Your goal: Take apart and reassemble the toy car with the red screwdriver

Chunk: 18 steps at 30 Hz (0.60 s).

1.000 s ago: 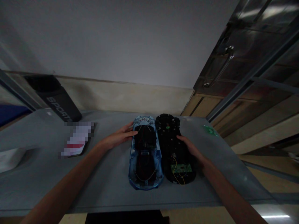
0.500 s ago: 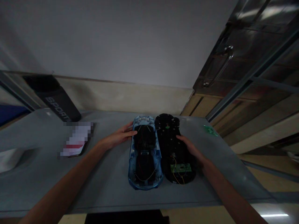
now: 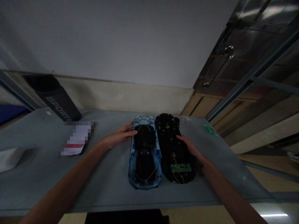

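Observation:
A blue toy car body shell (image 3: 131,168) lies upside down on the grey table, its dark inside and thin wires showing. My left hand (image 3: 120,136) holds its left side, thumb over the rim and fingers along the outer edge. Right beside the shell is the black toy car chassis (image 3: 166,143), with a green circuit board (image 3: 181,168) and yellow wires near its close end. My right hand (image 3: 192,149) grips the chassis by its right edge, a fingertip on top; its other fingers are mostly hidden.
To the left lies a phone-like flat item (image 3: 78,137), blurred out, and a white object (image 3: 10,158) at the table's edge. A dark bottle marked SPORT (image 3: 58,99) stands at the back left. A small green plastic packet (image 3: 210,130) lies at the right. A wall rises behind.

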Motion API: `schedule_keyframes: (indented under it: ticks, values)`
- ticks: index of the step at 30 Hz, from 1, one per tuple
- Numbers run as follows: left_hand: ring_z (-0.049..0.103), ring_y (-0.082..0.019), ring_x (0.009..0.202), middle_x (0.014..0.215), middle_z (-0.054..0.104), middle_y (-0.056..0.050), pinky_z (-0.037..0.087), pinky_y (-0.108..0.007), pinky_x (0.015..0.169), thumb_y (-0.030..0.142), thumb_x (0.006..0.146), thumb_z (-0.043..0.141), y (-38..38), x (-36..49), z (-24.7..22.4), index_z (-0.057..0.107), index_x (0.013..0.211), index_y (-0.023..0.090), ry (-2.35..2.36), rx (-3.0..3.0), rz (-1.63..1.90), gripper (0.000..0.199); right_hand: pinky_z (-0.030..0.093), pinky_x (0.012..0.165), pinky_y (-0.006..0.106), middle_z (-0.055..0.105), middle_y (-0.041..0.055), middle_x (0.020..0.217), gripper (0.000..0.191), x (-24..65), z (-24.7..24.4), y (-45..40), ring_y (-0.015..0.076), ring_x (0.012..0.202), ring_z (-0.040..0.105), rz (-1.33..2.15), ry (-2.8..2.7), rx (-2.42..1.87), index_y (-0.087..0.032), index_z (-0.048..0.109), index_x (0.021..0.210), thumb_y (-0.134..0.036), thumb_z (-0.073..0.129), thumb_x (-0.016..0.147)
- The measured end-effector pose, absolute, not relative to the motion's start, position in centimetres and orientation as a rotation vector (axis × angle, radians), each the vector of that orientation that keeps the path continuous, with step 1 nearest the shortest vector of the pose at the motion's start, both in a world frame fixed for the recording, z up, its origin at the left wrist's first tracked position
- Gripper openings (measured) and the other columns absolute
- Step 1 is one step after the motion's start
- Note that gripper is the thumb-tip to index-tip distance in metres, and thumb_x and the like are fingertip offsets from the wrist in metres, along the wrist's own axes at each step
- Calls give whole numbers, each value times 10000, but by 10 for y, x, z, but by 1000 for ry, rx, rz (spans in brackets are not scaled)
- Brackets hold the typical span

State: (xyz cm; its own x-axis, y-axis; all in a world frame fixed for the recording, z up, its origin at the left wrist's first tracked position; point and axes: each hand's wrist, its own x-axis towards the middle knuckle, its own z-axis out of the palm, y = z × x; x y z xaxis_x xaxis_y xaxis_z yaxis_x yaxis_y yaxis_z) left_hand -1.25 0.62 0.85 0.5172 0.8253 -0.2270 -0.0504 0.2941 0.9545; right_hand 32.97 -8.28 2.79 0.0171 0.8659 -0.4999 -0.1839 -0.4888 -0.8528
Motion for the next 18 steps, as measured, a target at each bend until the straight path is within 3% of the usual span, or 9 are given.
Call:
schedule_keyframes:
  ticks: [10, 18]
  values:
    - [485, -318, 1546, 1605, 603, -35, 388, -464, 1267, 393, 827, 864, 6, -10, 11, 480, 1605, 354, 855, 1144, 686, 869, 638, 852, 444, 820, 94, 942, 390, 331, 34, -87, 287, 863, 788, 1669, -736, -1472, -223, 715, 1167, -530, 688, 929]
    - [449, -319, 1571, 1613, 592, -27, 375, -463, 1275, 388, 825, 858, 4, -10, 12, 467, 1617, 346, 904, 1145, 688, 884, 642, 818, 410, 829, 80, 901, 380, 336, 30, -85, 271, 831, 794, 1737, -668, -1387, -208, 733, 1153, -520, 710, 936]
